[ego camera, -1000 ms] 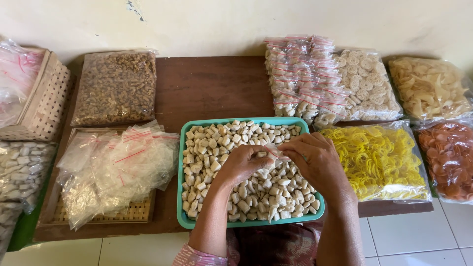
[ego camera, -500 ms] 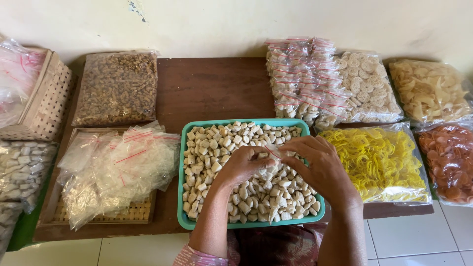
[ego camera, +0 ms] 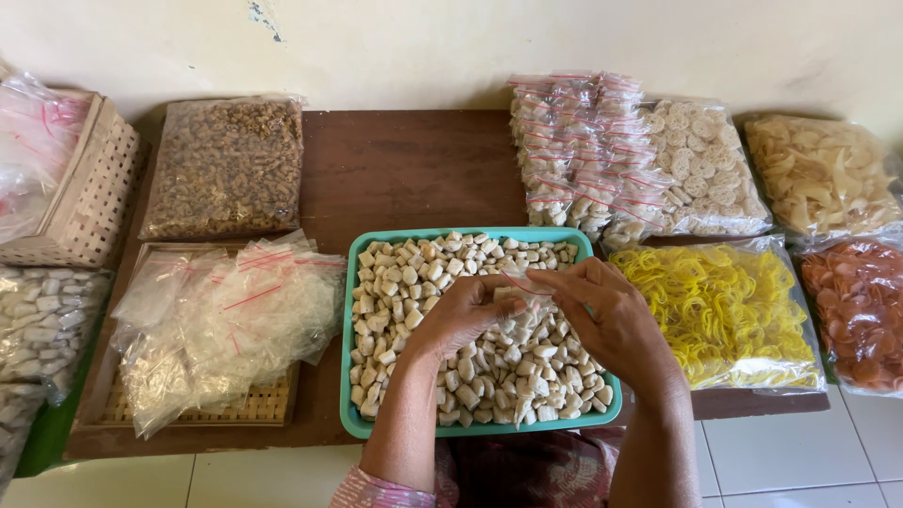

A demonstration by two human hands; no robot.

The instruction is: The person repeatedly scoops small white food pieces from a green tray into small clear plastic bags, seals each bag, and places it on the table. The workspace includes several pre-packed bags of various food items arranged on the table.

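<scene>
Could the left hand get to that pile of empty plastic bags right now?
Probably yes. The pile of empty bags lies uncovered just left of the teal tray, nothing between. But the left hand is pinching a small bag together with the right hand.

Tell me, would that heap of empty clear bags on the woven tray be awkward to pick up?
Probably. The empty clear bags look thin and crumpled, so they would likely flop and sag. They seem very light and glossy, so some may slide off the loose heap. They already spill over the woven tray, so a push would likely scatter them.

The left hand (ego camera: 463, 315) and right hand (ego camera: 611, 320) have drawn slightly apart over the tray (ego camera: 350, 310).
</scene>
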